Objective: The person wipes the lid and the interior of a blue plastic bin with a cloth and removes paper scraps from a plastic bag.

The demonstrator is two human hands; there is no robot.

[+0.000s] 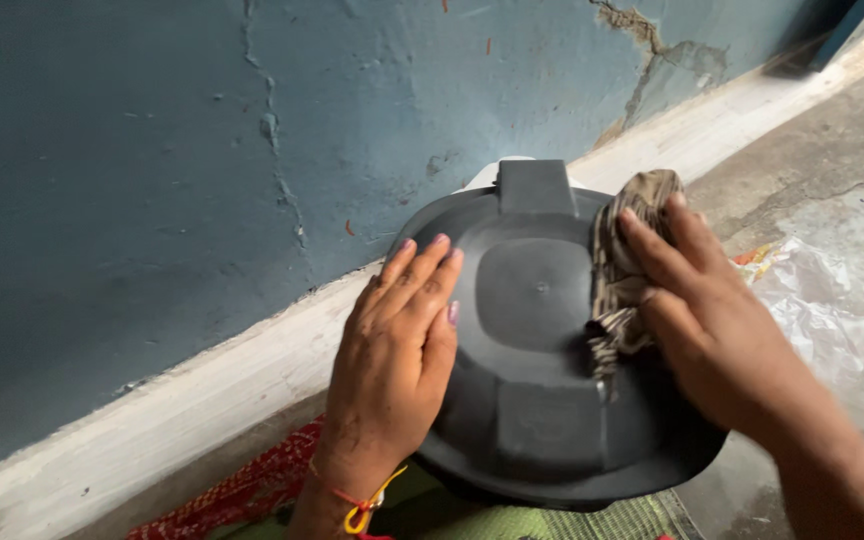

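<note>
Round black plastic lid (537, 360) at frame centre, left hand (392, 365) flat on it, grip spread, right hand (717, 320) pinching a striped brownish cloth (622, 270), seemingly pressed against it

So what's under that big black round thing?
Under the black round lid, a green woven mat peeks out at the near edge, beside some red patterned cloth. A white part shows behind it. Everything directly beneath is covered.
</note>
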